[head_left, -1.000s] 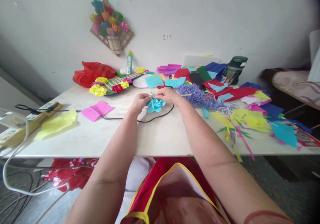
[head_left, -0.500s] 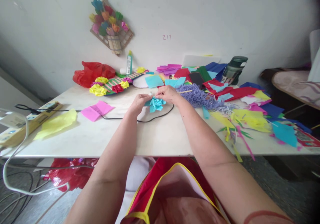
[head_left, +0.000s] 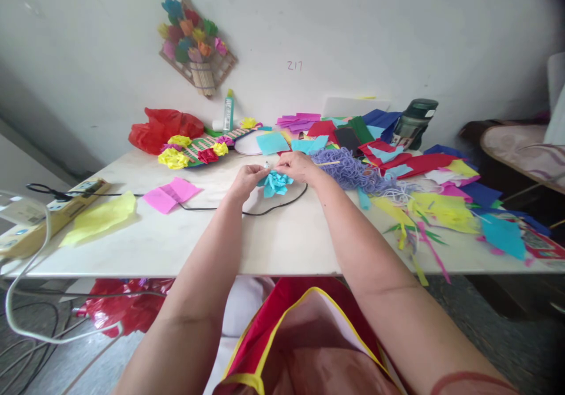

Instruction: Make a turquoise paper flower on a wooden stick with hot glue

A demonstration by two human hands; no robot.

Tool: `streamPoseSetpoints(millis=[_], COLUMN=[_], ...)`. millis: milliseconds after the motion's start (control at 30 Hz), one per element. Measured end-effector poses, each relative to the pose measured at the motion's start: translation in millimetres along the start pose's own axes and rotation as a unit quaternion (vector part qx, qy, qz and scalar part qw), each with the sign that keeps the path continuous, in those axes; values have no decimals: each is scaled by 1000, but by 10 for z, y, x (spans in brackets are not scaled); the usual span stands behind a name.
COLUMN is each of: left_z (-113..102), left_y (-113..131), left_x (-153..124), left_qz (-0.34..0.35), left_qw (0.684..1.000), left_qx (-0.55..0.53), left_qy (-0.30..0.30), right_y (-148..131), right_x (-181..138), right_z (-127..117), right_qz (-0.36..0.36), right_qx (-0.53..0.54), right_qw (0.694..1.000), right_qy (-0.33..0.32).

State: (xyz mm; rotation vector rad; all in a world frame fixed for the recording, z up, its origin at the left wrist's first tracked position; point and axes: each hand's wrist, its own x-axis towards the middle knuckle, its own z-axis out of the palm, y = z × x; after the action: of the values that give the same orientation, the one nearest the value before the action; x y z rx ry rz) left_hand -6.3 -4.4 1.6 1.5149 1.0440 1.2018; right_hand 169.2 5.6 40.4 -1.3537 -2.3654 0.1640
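A crumpled light blue paper flower point(head_left: 275, 184) hangs between both my hands above the white table point(head_left: 282, 242). My left hand point(head_left: 248, 178) pinches its left side with closed fingers. My right hand point(head_left: 299, 167) grips its top right, fingers curled over it. A black cable point(head_left: 273, 206) loops on the table just under the flower. A heap of purple curly yarn point(head_left: 351, 171) lies right beside my right hand.
Coloured paper sheets and scraps point(head_left: 441, 203) cover the table's right half. A pink sheet point(head_left: 171, 194) and a yellow sheet point(head_left: 99, 218) lie at left by a power strip point(head_left: 48, 212). A glue bottle point(head_left: 228, 111), red bag point(head_left: 161, 127) and dark flask point(head_left: 412, 124) stand at the back.
Both hands stay on the blue flower. The fingers shifted slightly and the flower turned a little; nothing else moved.
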Motion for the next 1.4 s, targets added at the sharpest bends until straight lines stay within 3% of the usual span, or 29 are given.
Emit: streamPoseSetpoints(millis=[233,533,1400], left_z=[5,-10,11], left_y=[-24,11,47], left_x=[25,-5,-21], left_qz=[13,-21,-53], left_qw=[1000,998,998], left_qx=[13,-65,-40], left_qy=[12,-7,4], right_y=[-35,-44,-51], right_x=[-19,-5,12], right_z=[-42,-44,23], right_qz=[-1,5,-3], right_qx=[-28,-24,-23], right_qw=[999,1000,1000], right_qy=[-40,7,21])
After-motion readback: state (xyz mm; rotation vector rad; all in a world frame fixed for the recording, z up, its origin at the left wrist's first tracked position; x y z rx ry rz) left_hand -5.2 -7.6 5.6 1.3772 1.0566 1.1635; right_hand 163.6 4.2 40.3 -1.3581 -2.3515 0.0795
